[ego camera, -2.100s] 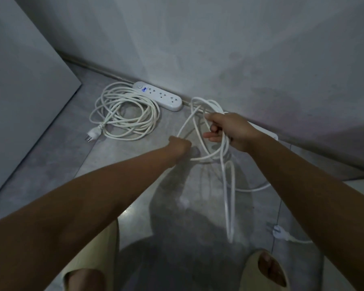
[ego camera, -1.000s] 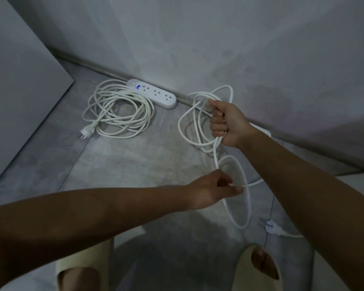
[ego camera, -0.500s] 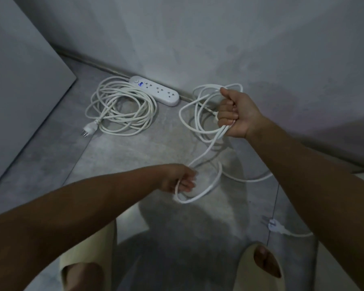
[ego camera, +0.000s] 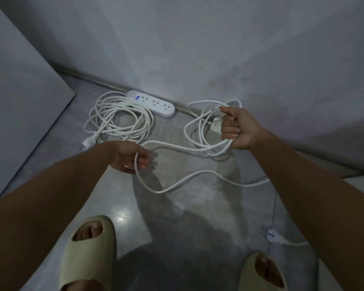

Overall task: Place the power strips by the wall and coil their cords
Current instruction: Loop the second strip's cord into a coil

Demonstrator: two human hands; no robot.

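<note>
Head view: the right hand (ego camera: 237, 128), arm stretched forward, is fisted round several loops of smooth white cord (ego camera: 198, 149), held up near the wall (ego camera: 198, 49). The left hand (ego camera: 130, 157), lower and nearer, curls its fingers round the same cord's slack run, which sags onto the grey floor (ego camera: 177, 217). A white power strip (ego camera: 153, 103) (oblong, rounded ends) lies lengthwise along the wall's foot, with its own coiled cord (ego camera: 118, 120) just beside it.

My right hand (ego camera: 237, 128) grips several loops of white cord (ego camera: 200, 131); left hand (ego camera: 130, 157) holds its slack. Other power strip (ego camera: 153, 103) sits at wall (ego camera: 198, 49), cord coiled.
</note>
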